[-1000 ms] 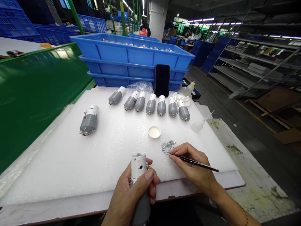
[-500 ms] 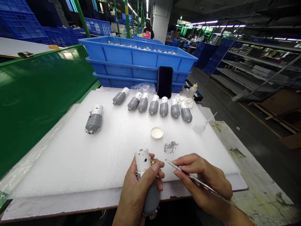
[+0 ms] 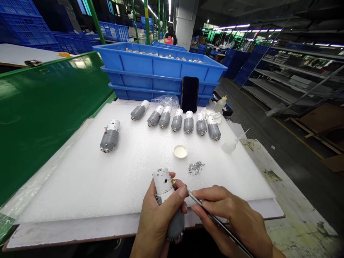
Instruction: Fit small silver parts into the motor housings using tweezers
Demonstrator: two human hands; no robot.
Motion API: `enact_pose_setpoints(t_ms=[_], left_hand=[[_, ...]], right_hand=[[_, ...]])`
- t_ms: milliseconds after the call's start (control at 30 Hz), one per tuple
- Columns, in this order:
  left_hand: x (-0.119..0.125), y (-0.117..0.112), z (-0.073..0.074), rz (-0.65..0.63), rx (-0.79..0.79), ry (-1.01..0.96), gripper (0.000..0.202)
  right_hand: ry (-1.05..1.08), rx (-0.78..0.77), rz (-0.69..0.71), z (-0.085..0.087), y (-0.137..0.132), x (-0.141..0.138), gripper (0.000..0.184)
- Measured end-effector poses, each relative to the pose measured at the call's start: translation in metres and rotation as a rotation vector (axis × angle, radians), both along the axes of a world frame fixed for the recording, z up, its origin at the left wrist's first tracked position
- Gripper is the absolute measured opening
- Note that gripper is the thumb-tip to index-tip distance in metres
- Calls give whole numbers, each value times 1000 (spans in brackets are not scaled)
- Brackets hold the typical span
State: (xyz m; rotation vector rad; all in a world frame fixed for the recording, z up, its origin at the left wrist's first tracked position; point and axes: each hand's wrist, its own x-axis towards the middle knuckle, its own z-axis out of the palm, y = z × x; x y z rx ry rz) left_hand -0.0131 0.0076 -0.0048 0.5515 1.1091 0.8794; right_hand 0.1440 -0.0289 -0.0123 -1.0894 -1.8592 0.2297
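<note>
My left hand (image 3: 158, 215) is wrapped round a grey-and-white spacecraft model (image 3: 163, 182), its white end tilted up and away from me. A small gold part (image 3: 173, 182) shows beside the model at my left fingers. In my right hand (image 3: 231, 215) a pair of metal tweezers (image 3: 212, 216) is pinched, tips pointing at my left thumb and fingertips. Whether the tips hold a tiny piece I cannot make out. Just beyond lie a scatter of small silvery parts (image 3: 196, 167) and a shallow round lid of whitish stuff (image 3: 180, 152).
Several similar models (image 3: 176, 122) lie in a row at the back of the white foam sheet (image 3: 129, 157), another model (image 3: 110, 136) at left. Behind them stand stacked blue crates (image 3: 161, 73) with a phone (image 3: 189, 94) leaning on them. A squeeze bottle (image 3: 220, 104) is back right.
My right hand has brought the tweezers down and left, so their tips are now close against my left fingertips. The model stays in my left hand, and the view has shifted slightly.
</note>
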Motion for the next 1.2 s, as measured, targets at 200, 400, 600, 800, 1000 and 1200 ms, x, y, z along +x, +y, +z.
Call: enact_pose_setpoints(t_ms=[200, 400, 600, 800, 1000, 1200], left_hand=[[-2, 1, 3, 13, -15, -39, 41], [-3, 1, 4, 55, -137, -160, 38], [-6, 1, 0, 70, -188, -320, 37], [-8, 1, -4, 43, -162, -348, 41], [-9, 1, 0, 4, -90, -266, 29], [-11, 2, -4, -32, -48, -199, 34]], right_hand=[[-11, -10, -4, 11, 1, -3, 20], [138, -27, 5, 19, 2, -5, 27], [300, -92, 64, 24, 9, -6, 25], [341, -148, 96, 24, 13, -5, 24], [347, -219, 144, 20, 14, -1, 22], [363, -258, 159, 19, 16, 1, 21]])
